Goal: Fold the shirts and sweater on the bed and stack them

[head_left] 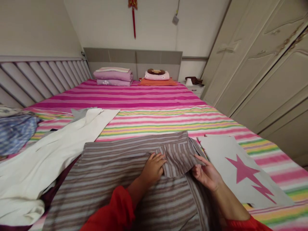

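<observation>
Past red sleeve (113, 210), resting open left hand (151, 170) on flap (178, 157) of striped garment (110, 173), long axis 9-to-3 o'clock, pinching 3-o'clock end with right hand (209, 175).

The bottom edge crops a striped gray-brown garment (108, 179) and two red sleeves (117, 207); white clothing (64, 147) and blue checked cloth (16, 131) run off at left. Maroon fabric (63, 181) lies mostly hidden beneath the white, and a red wall hanging (133, 24) loses its top.
</observation>
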`<action>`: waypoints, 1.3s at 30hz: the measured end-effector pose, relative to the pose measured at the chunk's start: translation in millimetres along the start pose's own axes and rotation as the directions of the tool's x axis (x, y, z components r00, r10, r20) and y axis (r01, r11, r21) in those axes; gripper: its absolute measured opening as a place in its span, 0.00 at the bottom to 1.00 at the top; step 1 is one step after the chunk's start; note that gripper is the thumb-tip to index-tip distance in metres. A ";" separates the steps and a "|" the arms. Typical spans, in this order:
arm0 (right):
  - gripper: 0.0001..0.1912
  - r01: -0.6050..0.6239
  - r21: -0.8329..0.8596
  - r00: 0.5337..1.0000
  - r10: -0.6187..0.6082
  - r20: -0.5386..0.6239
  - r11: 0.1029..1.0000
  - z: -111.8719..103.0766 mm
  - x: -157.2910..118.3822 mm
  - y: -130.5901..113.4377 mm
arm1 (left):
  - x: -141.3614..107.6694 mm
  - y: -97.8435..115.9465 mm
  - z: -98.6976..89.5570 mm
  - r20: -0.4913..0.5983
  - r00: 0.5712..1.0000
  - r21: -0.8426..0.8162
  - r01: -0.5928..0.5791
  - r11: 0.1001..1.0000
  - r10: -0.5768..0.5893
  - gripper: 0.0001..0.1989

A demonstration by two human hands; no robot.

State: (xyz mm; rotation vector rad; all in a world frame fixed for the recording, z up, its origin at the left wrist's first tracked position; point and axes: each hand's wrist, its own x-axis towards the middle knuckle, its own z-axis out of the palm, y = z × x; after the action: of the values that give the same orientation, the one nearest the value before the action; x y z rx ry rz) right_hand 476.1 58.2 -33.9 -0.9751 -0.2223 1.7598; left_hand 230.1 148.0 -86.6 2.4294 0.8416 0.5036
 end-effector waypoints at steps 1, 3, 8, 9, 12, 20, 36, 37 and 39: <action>0.13 0.031 0.028 0.999 -0.031 0.004 0.999 1.2 3.1 -3.5 | 3.3 -2.8 -2.4 -0.027 1.000 -0.100 0.013 0.995 -0.016 0.20; 0.13 0.104 0.100 0.995 -0.102 -0.017 0.990 7.7 12.1 -11.8 | 14.1 -10.8 -10.5 -0.093 0.986 -0.318 0.104 0.942 -0.140 0.14; 0.17 0.379 0.066 0.920 -0.369 -0.132 0.923 37.9 47.9 -25.9 | 49.9 -34.6 -36.3 -0.226 0.840 -0.499 0.335 0.799 -0.494 0.18; 0.19 0.447 -0.042 0.880 -0.447 -0.159 0.894 43.7 55.5 -24.3 | 54.0 -36.0 -39.4 -0.266 0.814 -0.495 0.345 0.798 -0.517 0.19; 0.22 0.570 -0.597 0.668 -0.741 -0.063 0.565 54.9 74.2 -9.0 | 55.1 -27.8 -37.8 -0.402 0.809 -0.359 0.292 0.886 -0.429 0.22; 0.26 -0.004 -0.838 0.788 -0.518 0.332 -0.545 19.3 90.5 24.4 | 17.1 -14.1 -5.0 -0.104 0.980 0.331 0.197 0.923 -0.171 0.25; 0.28 -0.104 -0.879 0.711 -0.653 0.261 -0.465 4.5 -36.4 127.9 | -158.2 -15.1 -49.7 -0.558 0.641 -0.045 0.610 0.791 -0.526 0.19; 0.27 -0.028 -0.861 0.730 -0.599 0.330 -0.508 17.0 -35.7 143.3 | -154.2 -3.6 -37.2 -0.488 0.729 0.040 0.567 0.822 -0.480 0.20; 0.26 0.068 -0.828 0.759 -0.510 0.405 -0.556 34.6 -32.9 164.6 | -142.6 15.3 -15.2 -0.266 0.902 0.196 0.397 0.897 -0.341 0.22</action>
State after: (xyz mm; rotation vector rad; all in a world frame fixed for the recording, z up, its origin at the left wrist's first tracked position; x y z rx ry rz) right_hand 339.3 -29.1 -88.8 -1.9789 -2.0302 0.0910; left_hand 124.4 50.0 -90.3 2.3655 1.5123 0.5590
